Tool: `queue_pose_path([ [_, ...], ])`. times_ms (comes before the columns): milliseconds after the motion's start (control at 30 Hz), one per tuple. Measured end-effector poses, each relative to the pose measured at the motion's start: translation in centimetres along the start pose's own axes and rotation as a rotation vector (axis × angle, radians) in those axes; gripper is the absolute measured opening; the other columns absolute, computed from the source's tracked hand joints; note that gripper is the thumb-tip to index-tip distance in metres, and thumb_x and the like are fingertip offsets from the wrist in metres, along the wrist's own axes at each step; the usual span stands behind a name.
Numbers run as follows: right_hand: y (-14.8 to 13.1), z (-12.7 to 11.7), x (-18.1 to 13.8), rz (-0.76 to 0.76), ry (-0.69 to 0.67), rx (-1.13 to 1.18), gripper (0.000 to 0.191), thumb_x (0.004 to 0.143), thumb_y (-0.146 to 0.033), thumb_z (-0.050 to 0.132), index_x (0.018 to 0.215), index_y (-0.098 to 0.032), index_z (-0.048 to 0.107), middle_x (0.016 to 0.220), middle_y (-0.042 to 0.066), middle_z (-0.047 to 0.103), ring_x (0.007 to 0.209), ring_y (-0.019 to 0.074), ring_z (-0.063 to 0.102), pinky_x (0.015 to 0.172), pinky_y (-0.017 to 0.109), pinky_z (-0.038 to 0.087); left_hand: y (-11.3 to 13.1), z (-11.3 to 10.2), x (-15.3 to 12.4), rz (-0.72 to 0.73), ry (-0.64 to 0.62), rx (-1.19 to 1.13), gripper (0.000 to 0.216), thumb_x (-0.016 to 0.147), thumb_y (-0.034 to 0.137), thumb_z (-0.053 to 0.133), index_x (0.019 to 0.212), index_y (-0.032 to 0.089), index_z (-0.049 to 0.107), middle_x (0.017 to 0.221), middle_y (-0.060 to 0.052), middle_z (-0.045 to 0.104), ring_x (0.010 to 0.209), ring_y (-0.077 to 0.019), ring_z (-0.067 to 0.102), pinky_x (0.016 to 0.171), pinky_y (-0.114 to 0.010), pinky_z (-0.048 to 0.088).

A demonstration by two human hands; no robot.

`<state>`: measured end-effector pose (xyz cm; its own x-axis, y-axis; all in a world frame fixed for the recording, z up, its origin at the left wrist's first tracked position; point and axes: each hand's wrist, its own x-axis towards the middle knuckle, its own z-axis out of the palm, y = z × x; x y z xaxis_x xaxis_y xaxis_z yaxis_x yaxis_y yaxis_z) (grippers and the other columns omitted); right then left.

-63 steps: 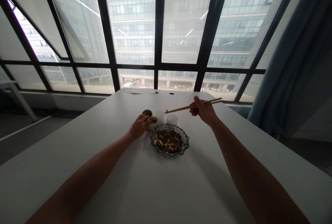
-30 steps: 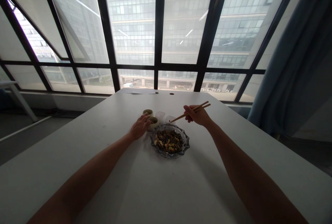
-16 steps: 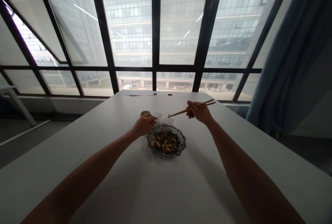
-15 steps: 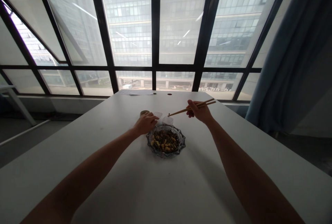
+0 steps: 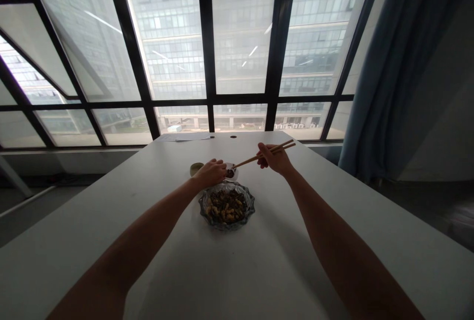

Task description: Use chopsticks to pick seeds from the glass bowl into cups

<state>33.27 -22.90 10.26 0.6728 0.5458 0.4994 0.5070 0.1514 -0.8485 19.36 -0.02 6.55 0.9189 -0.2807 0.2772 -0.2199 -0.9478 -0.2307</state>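
My right hand is closed round a pair of wooden chopsticks, whose tips reach into a small white bowl. Dark pieces lie in that bowl. At its left rim the fingers of my left hand are bent together and appear to pinch the edge; the hand covers part of the bowl. Just in front stands a scalloped glass bowl, filled with a mix of dark brown and yellowish pieces. Behind my left wrist is a small greenish-yellow round container, partly hidden.
Everything stands on a long white table. Sheets of paper lie at its far left end, near two dark round holes. Beyond are large black-framed windows, with a blue curtain on the right.
The view has shifted slightly to the right. The chopstick tips have gone lower, into the small white bowl. Dark pieces now show in it, beside the left fingers.
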Motion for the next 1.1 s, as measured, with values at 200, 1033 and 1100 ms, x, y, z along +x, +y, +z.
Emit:
queue_pose_path([
  [200, 0.1, 0.1, -0.1, -0.001, -0.028, -0.008, 0.065, 0.072, -0.082, 0.064, 0.064, -0.017, 0.066, 0.048, 0.006, 0.065, 0.036, 0.0133, 0.057, 0.032, 0.022, 0.041, -0.2, 0.5, -0.3, -0.008, 0.036, -0.022, 0.019, 0.092, 0.019, 0.056, 0.078, 0.019, 0.069, 0.091, -0.01, 0.067, 0.098, -0.0246, 0.058, 0.09, -0.039, 0.043],
  [1033, -5.2, -1.1, -11.6, 0.03, -0.11, -0.122, 0.066, 0.08, -0.082, 0.054, 0.069, -0.018, 0.065, 0.054, 0.004, 0.063, 0.042, 0.0129, 0.055, 0.039, 0.024, 0.042, 5.3, 2.7, -11.2, -0.622, 0.546, -0.579, 0.04, 0.089, 0.044, 0.06, 0.119, 0.019, 0.065, 0.115, -0.013, 0.068, 0.091, -0.0237, 0.067, 0.087, -0.044, 0.057],
  [1100, -5.2, -0.2, -11.5, 0.039, -0.147, -0.157, 0.067, 0.081, -0.083, 0.051, 0.067, -0.019, 0.064, 0.05, 0.004, 0.061, 0.041, 0.0131, 0.053, 0.039, 0.025, 0.041, 6.1, 4.0, -12.1, -0.751, 0.53, -0.74, 0.051, 0.086, 0.049, 0.063, 0.126, 0.017, 0.059, 0.123, -0.016, 0.066, 0.089, -0.0226, 0.069, 0.083, -0.043, 0.059],
])
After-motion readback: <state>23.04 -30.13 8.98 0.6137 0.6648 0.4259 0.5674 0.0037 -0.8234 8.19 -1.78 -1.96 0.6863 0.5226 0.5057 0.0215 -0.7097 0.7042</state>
